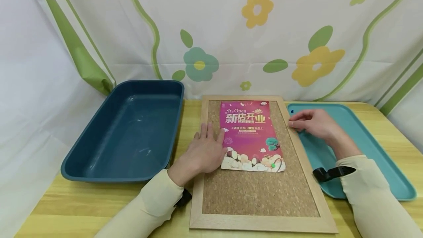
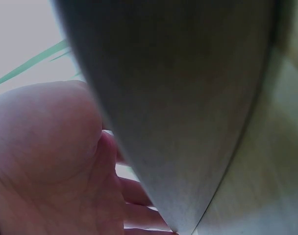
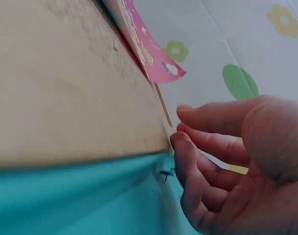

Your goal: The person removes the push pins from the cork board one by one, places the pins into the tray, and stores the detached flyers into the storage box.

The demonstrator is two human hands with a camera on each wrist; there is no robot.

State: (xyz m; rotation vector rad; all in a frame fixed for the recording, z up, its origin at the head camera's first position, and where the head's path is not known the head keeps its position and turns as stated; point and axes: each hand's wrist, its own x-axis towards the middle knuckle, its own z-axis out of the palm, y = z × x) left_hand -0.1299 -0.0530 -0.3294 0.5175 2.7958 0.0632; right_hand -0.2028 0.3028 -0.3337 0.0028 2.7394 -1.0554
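Observation:
A pink and purple printed poster (image 1: 249, 135) lies on a wood-framed cork board (image 1: 261, 197). My left hand (image 1: 206, 150) rests with extended fingers along the poster's left edge and the frame; its palm (image 2: 46, 161) shows beside the board's side in the left wrist view. By the board's right edge, over a teal tray (image 1: 363, 142), is my right hand (image 1: 315, 123). Its fingers are bent, with thumb and forefinger apart in the right wrist view and nothing visible between them. A small blue pin-like piece (image 3: 166, 173) lies in the tray near the fingertips. One poster corner (image 3: 171, 73) lifts off the board.
A deep dark blue bin (image 1: 132, 135) stands left of the board on the wood-grain table (image 1: 82, 201). Behind everything hangs a white cloth (image 1: 231, 47) with printed flowers. The tray's left side lies close against the board's right edge.

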